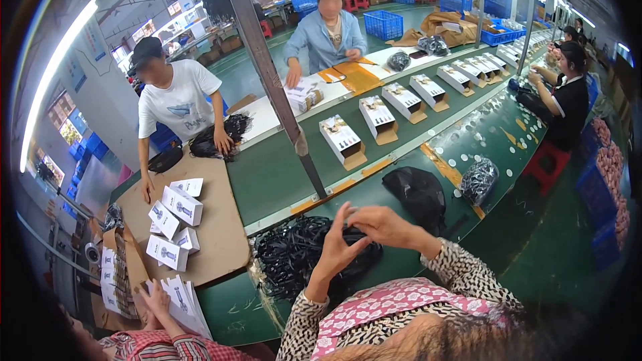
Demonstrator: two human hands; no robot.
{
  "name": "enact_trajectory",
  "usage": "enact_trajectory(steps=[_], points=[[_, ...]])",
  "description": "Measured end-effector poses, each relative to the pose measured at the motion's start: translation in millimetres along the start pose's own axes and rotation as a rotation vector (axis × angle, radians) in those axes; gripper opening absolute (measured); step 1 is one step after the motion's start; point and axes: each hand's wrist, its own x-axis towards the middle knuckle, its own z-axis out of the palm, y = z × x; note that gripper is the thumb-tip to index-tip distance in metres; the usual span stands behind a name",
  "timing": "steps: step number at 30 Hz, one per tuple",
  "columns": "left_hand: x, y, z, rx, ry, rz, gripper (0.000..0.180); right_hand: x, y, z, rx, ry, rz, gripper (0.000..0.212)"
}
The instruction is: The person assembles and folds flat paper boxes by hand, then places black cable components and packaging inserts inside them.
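Observation:
Over the near edge of the green bench, my two hands meet in front of my chest. My left hand (336, 249) points upward, thumb apart from the fingers, with no object visible in the gap. From the right, my right hand (388, 226) reaches across, its bent fingers close together against the left fingertips. Whether anything small sits in them is hidden. Beneath and behind both hands lies a tangled heap of black cables (284, 247). A black mesh bag (416, 195) rests just beyond my right hand. To its right is a clear plastic bag of dark items (479, 180).
White boxes with open brown flaps (342, 139) line the green conveyor (267, 184). A metal post (274, 87) rises before me. More white boxes (175, 207) lie on cardboard (221, 227) at left. Co-workers stand opposite; others sit at left and right.

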Motion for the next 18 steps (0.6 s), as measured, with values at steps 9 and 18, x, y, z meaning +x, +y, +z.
enact_trajectory(steps=[9, 18], points=[[10.7, 53.1, -30.9, -0.37, -0.471, -0.09, 0.025, -36.6, -16.5, -112.0, 0.472, 0.91, 0.03, 0.012], [35.4, 55.6, -19.4, 0.35, -0.502, -0.007, 0.011, -74.4, 2.2, -113.0, -0.249, 0.345, 0.513, 0.037]])
